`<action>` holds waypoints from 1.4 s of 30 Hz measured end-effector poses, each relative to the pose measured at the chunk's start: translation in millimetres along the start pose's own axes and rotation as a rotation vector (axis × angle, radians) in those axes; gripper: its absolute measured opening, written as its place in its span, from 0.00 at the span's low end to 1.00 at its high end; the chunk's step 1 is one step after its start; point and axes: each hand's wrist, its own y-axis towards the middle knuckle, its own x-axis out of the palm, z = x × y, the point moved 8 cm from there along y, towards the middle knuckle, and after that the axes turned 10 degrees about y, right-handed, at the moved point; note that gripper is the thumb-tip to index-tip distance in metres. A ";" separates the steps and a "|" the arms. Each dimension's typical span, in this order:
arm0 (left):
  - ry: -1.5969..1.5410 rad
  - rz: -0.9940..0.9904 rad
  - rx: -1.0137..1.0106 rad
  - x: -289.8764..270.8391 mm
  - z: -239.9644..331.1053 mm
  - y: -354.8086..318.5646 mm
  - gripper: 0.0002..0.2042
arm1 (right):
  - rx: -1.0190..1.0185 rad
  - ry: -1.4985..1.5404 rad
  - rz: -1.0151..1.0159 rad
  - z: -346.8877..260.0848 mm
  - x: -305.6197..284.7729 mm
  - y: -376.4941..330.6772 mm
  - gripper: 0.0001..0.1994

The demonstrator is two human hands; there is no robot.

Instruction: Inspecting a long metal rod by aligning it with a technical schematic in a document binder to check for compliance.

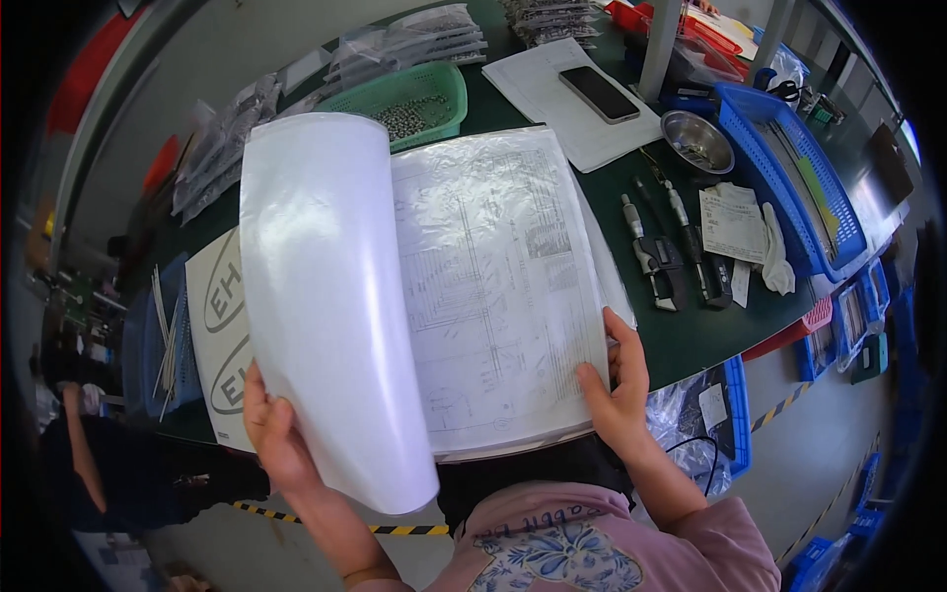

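A folder of clear plastic sleeves [493, 286] lies spread before me at the table's near edge, a technical drawing showing on its right page. Its left leaf [321, 296] curls up and bends over, shiny and white. My left hand [279, 429] grips the left side of the folder low down, thumb on top and fingers partly hidden behind. At the lower right edge my right hand [619, 380] pinches the pages, thumb on the sleeve and fingers curled at the side. Two micrometers [651, 252] lie to the right of the folder.
Beyond the folder stand a green basket [462, 99] of small metal parts and several bagged parts [414, 44]. A phone [599, 94] rests on papers. On the right are a metal bowl [697, 140], a blue basket [838, 197] and a white glove [777, 252]. Another person [89, 464] is at left.
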 end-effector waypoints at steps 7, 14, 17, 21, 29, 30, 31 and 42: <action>0.116 0.236 0.114 -46.1 20.6 -5.2 0.25 | -0.027 0.026 0.034 4.1 -3.9 -1.0 0.28; 0.054 0.173 0.039 -37.9 15.3 -7.7 0.28 | -0.113 0.031 0.062 0.1 -3.6 -2.8 0.26; 0.035 0.110 0.087 -24.3 11.3 -11.1 0.31 | -0.095 0.038 0.068 0.2 -2.7 -2.8 0.27; 0.081 0.085 0.051 -9.5 4.6 -13.7 0.36 | -0.104 0.000 0.074 -3.6 -2.3 -2.0 0.27; 0.020 -0.155 -0.014 76.2 -25.4 -23.4 0.39 | -0.290 -0.226 0.057 -23.7 -1.7 1.5 0.21; 0.007 -0.183 -0.051 89.9 -31.7 -27.0 0.38 | -0.298 -0.223 0.052 -24.9 0.3 1.8 0.21; -0.005 -0.212 -0.088 102.7 -37.5 -29.3 0.37 | -0.269 -0.213 0.028 -22.9 3.3 1.3 0.19; 0.347 0.195 0.235 -18.8 25.8 -23.3 0.35 | -0.257 -0.198 0.037 -18.6 0.6 0.7 0.13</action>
